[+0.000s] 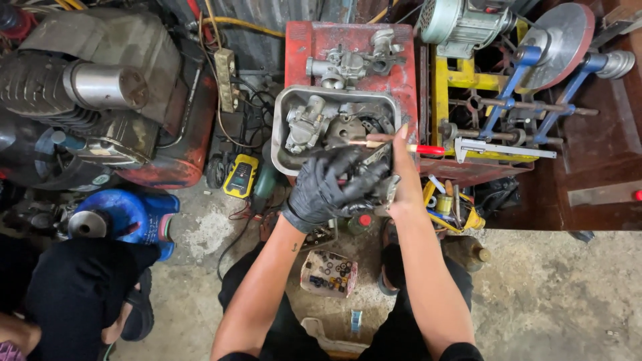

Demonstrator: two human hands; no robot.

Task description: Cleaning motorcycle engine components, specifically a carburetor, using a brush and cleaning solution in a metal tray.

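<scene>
Two hands [328, 187] [401, 180] hiding a small metal part [386, 190]

The gloved left hand [328, 187] is covering most of the small metal part [382, 190] it is gripping, so its shape cannot be told. The bare right hand [401, 184] is hiding the brush [401, 146] shaft's middle.

The left hand [326, 187] wears a black rubbery glove with a slight sheen, while the bare right hand [401, 180] pinches a thin wooden-handled brush with a glossy red plastic end [401, 146]. Beneath them, the dull grey metal tray [284, 134] holds greasy cast-metal carburettor parts [304, 124]. It rests on a scuffed, red-painted metal box [297, 53] above the rough, stained concrete floor [548, 294].
</scene>
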